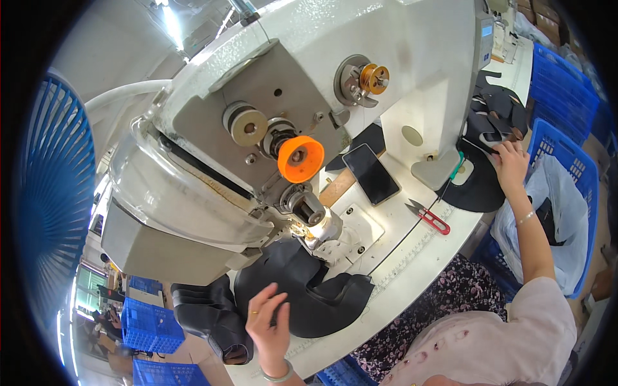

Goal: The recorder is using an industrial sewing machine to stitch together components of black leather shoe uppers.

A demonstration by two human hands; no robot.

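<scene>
My left hand is raised over the near left edge of the sewing table, its fingers apart and bent a little, holding nothing. Just beside it a curved black leather-like piece lies on the machine bed, partly under the sewing head. More folded black pieces hang at the table's left edge. Far to the right, my right hand reaches to a pile of black cut pieces, its fingertips at the pile's lower edge and slightly apart. Whether they pinch a piece is hard to see.
A large white sewing machine arches over the table. On the bed lie a dark phone and red-handled thread snips. Blue crates stand at left; a blue basket with a plastic bag is at right. A blue fan stands far left.
</scene>
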